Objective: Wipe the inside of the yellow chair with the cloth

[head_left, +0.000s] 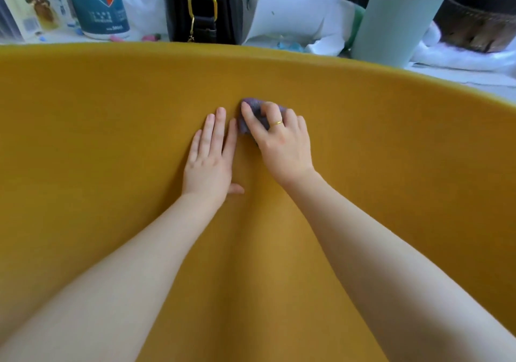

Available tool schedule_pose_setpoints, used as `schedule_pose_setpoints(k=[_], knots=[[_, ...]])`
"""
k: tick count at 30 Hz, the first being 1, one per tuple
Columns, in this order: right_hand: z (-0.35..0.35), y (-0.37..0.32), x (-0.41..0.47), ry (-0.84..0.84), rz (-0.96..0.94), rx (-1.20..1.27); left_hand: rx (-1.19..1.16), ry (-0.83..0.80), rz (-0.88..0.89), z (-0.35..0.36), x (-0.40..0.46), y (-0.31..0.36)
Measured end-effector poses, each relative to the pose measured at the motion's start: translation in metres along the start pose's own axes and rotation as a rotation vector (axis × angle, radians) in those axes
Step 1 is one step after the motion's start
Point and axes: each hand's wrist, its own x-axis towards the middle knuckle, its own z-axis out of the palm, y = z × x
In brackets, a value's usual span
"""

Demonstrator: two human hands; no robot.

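The yellow chair fills most of the view, its mustard fabric curving up to a rim across the top. My right hand, a gold ring on one finger, presses a small bunched purple cloth against the inner back of the chair, just below the rim; most of the cloth is hidden under the fingers. My left hand lies flat on the fabric right beside it, fingers together and pointing up, holding nothing. Both forearms reach in from the bottom of the frame.
Beyond the chair's rim stand a black handbag with gold hardware, a white and teal canister, a pale green cylinder, white plastic bags and a brown basket at the far right.
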Motion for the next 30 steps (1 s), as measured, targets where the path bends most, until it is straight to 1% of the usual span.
schedule_pose_setpoints(k=[2, 5, 6, 8, 11, 13, 14, 16, 17, 18, 19, 20, 21, 22, 24, 27, 28, 29, 30], knots=[[-0.012, 0.026, -0.007, -0.033, -0.027, -0.121, 0.009, -0.013, 0.002, -0.001, 0.001, 0.001], [-0.038, 0.086, -0.029, -0.093, 0.048, -0.313, 0.035, -0.066, -0.021, -0.003, 0.0, 0.004], [-0.049, 0.105, -0.041, -0.111, 0.063, -0.354, 0.032, -0.085, -0.027, -0.004, 0.001, 0.004], [-0.073, 0.133, -0.063, -0.181, 0.034, -0.383, 0.021, -0.113, -0.032, -0.008, 0.001, 0.005], [-0.092, 0.14, -0.072, -0.309, -0.006, -0.373, -0.041, -0.113, -0.05, -0.015, 0.0, 0.013], [-0.086, 0.133, -0.047, -0.339, -0.054, -0.308, -0.182, -0.092, -0.078, -0.024, 0.0, 0.025], [-0.078, 0.13, -0.028, -0.327, -0.111, -0.262, -0.243, -0.065, -0.066, -0.029, 0.003, 0.032], [-0.063, 0.124, 0.007, -0.317, -0.259, -0.162, -0.283, 0.05, 0.028, -0.038, 0.013, 0.05], [-0.059, 0.123, 0.019, -0.333, -0.33, -0.119, -0.267, 0.122, 0.093, -0.044, 0.021, 0.06], [-0.059, 0.125, 0.025, -0.358, -0.389, -0.081, -0.251, 0.16, 0.151, -0.052, 0.03, 0.069], [-0.065, 0.133, 0.028, -0.401, -0.423, -0.05, -0.237, 0.137, 0.197, -0.061, 0.037, 0.077], [-0.073, 0.145, 0.026, -0.451, -0.439, -0.021, -0.224, 0.06, 0.225, -0.069, 0.042, 0.084], [-0.085, 0.16, 0.021, -0.503, -0.451, -0.001, -0.205, -0.066, 0.227, -0.072, 0.044, 0.09], [-0.098, 0.173, 0.012, -0.537, -0.465, 0.005, -0.162, -0.152, 0.21, -0.072, 0.046, 0.093], [-0.128, 0.197, -0.013, -0.665, -0.427, 0.022, -0.092, -0.228, 0.164, -0.076, 0.046, 0.097], [-0.187, 0.205, -0.064, -0.962, -0.294, 0.066, -0.19, -0.337, 0.13, -0.095, 0.036, 0.11], [-0.204, 0.2, -0.079, -1.091, -0.278, 0.075, -0.247, -0.376, 0.132, -0.104, 0.031, 0.116], [-0.219, 0.194, -0.09, -1.223, -0.292, 0.069, -0.302, -0.409, 0.153, -0.112, 0.024, 0.122], [-0.229, 0.191, -0.098, -1.317, -0.332, 0.06, -0.344, -0.437, 0.187, -0.12, 0.015, 0.128]])
